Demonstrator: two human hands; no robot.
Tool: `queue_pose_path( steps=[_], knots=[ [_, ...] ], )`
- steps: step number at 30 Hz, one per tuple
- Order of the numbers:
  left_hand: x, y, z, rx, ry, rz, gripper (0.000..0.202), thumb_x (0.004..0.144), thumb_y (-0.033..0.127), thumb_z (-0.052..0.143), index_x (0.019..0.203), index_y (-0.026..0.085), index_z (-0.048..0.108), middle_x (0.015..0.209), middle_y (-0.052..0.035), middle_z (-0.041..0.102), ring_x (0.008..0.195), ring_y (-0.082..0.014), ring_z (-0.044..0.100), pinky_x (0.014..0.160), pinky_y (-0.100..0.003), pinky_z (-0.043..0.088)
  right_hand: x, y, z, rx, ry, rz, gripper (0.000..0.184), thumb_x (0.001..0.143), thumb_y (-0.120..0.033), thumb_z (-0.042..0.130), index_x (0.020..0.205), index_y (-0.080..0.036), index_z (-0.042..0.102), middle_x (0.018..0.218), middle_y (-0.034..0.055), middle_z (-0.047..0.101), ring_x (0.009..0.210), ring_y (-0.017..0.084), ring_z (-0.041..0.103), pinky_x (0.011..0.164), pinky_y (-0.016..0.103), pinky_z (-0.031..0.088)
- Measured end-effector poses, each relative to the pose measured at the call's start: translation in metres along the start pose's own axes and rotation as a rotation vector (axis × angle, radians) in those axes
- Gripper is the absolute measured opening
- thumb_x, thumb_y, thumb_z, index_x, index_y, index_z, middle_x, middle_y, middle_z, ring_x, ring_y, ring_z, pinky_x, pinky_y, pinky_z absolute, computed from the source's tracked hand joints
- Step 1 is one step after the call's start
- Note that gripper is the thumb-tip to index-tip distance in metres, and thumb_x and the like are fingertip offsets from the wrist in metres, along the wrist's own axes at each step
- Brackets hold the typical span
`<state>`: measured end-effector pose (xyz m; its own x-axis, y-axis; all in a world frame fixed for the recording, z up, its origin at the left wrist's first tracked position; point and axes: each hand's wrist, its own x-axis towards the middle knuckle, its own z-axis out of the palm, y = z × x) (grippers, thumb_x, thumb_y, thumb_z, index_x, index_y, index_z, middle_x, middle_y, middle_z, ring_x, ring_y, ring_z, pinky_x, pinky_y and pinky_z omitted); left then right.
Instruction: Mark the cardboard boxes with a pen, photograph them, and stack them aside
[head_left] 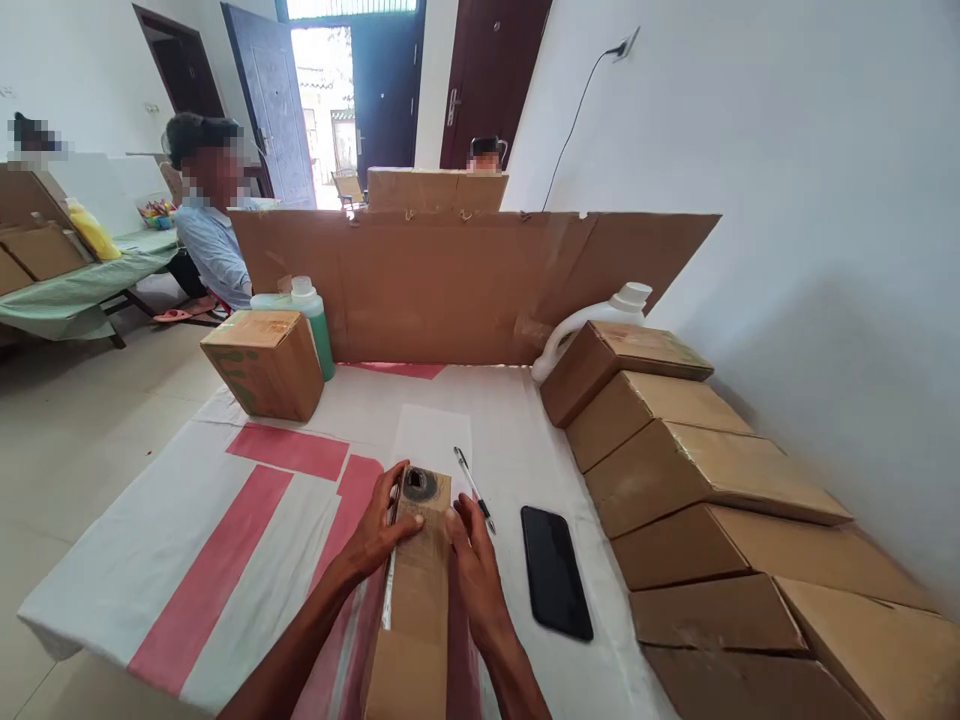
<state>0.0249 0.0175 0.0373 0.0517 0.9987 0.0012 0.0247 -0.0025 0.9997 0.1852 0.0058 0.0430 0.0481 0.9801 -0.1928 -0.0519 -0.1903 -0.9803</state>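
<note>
- Subject: a long narrow cardboard box [420,600], placed lengthwise in front of the wearer at the near part of the table; its near end runs out of view at the bottom. How much of it rests on the cloth cannot be told.
- Far end of box: a dark hole [417,481] with a greyish round ring about it, set in the top face.
- Left hand [386,525]: gripping the box near its far end; thumb laid on the top face, fingers along the left side.
- Right hand [474,555]: at the right side of the box, fingers bent, thumb tip at the top edge. Whether it grips or only steadies, cannot tell.
- Pen [475,490]: slantwise, just beyond the right hand, partly over a white sheet [433,432].
- Phone [556,572]: dark screen up, on the cloth to the right of the right hand.
- Cloth [315,540]: white with red-pink patches, spread over the table.
- Right edge: a row of cardboard cartons [694,480]; a white jug [592,325] behind the farthest.
- Left far corner: a single carton [274,370], a green bottle [320,335] beside it.
- Far edge: an upright cardboard panel [442,285].
</note>
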Motion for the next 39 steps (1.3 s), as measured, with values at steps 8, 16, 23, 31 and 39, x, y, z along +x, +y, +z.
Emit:
queue_pose_path(
  steps=[8, 16, 23, 31, 39],
  knots=[
    [0.006, -0.001, 0.007, -0.008, 0.069, -0.029, 0.060, 0.089, 0.043, 0.060, 0.143, 0.025, 0.043, 0.150, -0.0122, 0.049, 0.138, -0.0299, 0.048, 0.116, -0.048, 0.037, 0.033, -0.017, 0.024, -0.096, -0.036, -0.045, 0.063, 0.083, -0.056, 0.060, 0.134, -0.022, 0.049, 0.132, 0.0111, 0.062, 0.123, 0.029, 0.058, 0.107, 0.042, 0.044],
    [0.014, 0.010, 0.009, 0.050, 0.175, -0.084, 0.036, 0.087, 0.036, 0.058, 0.120, 0.023, 0.056, 0.128, -0.0082, 0.061, 0.125, -0.0259, 0.054, 0.110, -0.040, 0.041, 0.029, -0.014, 0.025, -0.166, -0.012, -0.054, 0.045, 0.086, -0.044, 0.059, 0.126, -0.026, 0.053, 0.110, 0.0045, 0.066, 0.110, 0.025, 0.059, 0.096, 0.038, 0.049],
    [0.012, 0.019, 0.006, 0.038, 0.142, -0.127, 0.044, 0.088, 0.035, 0.055, 0.131, 0.025, 0.057, 0.134, -0.0074, 0.058, 0.128, -0.0259, 0.051, 0.111, -0.041, 0.038, 0.026, -0.013, 0.018, -0.270, -0.017, -0.039, 0.044, 0.093, -0.050, 0.050, 0.130, -0.028, 0.054, 0.117, 0.0043, 0.067, 0.109, 0.024, 0.061, 0.089, 0.035, 0.051],
    [0.009, 0.010, 0.001, -0.045, 0.106, -0.127, 0.046, 0.091, 0.046, 0.054, 0.131, 0.023, 0.054, 0.130, -0.0087, 0.060, 0.119, -0.0262, 0.057, 0.106, -0.040, 0.043, 0.078, -0.009, -0.049, -0.617, 0.055, 0.032, 0.021, 0.085, -0.037, 0.065, 0.096, -0.020, 0.060, 0.101, 0.0120, 0.068, 0.101, 0.029, 0.063, 0.085, 0.036, 0.044],
    [0.006, 0.009, -0.010, -0.044, 0.103, -0.118, 0.049, 0.084, 0.042, 0.066, 0.129, 0.024, 0.060, 0.138, -0.0107, 0.058, 0.133, -0.0322, 0.051, 0.116, -0.050, 0.033, 0.094, -0.009, -0.062, -0.590, 0.015, -0.029, 0.035, 0.084, -0.049, 0.061, 0.062, -0.026, 0.047, 0.054, -0.0006, 0.053, 0.057, 0.021, 0.055, 0.059, 0.031, 0.038]
  ],
)
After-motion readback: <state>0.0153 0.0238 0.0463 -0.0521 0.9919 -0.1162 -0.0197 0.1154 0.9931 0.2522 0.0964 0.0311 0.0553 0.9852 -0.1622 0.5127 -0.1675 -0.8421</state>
